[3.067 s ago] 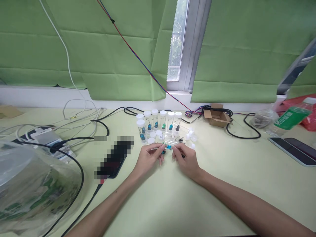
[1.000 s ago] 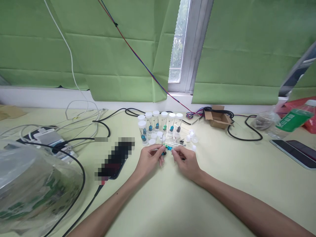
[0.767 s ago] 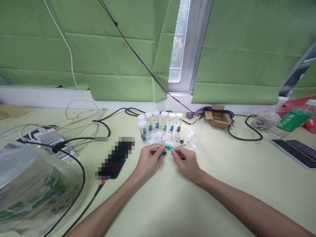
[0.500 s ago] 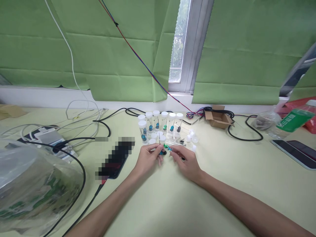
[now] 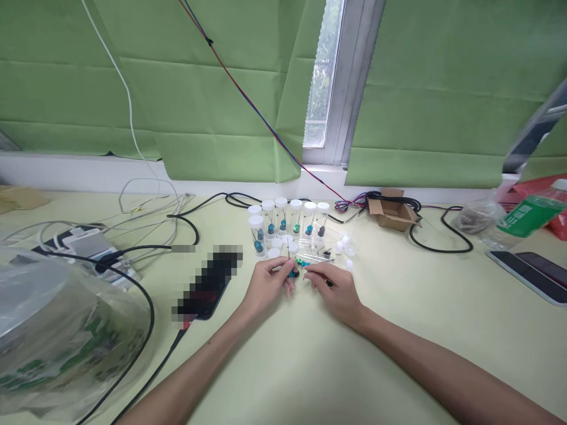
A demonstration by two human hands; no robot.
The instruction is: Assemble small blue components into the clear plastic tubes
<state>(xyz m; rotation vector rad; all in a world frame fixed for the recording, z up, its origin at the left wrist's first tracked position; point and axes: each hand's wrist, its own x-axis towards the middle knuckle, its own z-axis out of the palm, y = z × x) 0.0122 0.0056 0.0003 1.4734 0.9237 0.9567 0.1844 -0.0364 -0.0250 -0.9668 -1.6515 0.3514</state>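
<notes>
My left hand (image 5: 267,288) is closed, thumb and forefinger pinching a small piece with a thin dark upright stem (image 5: 289,247); a blue-and-black part (image 5: 294,273) shows beside the fingertips. Opposite it, my right hand (image 5: 335,289) has its fingers pressed together, and what they hold is too small to make out. Small green and blue pieces (image 5: 300,261) lie just beyond the fingertips. Behind them stands a row of clear vials (image 5: 296,218) with white caps, each containing a small coloured piece with a thin stem. Loose white caps (image 5: 277,243) sit in front of the vials.
A phone (image 5: 217,289), partly pixelated, lies left of my hands with a cable attached. Further left are a plastic bag (image 5: 66,342) and a power strip (image 5: 84,248) among cables. A small cardboard box (image 5: 392,213), a bottle (image 5: 527,215) and another phone (image 5: 529,274) are to the right.
Both hands stay almost in place. The right fingertips have drawn slightly away from the green and blue pieces, which now show more clearly.
</notes>
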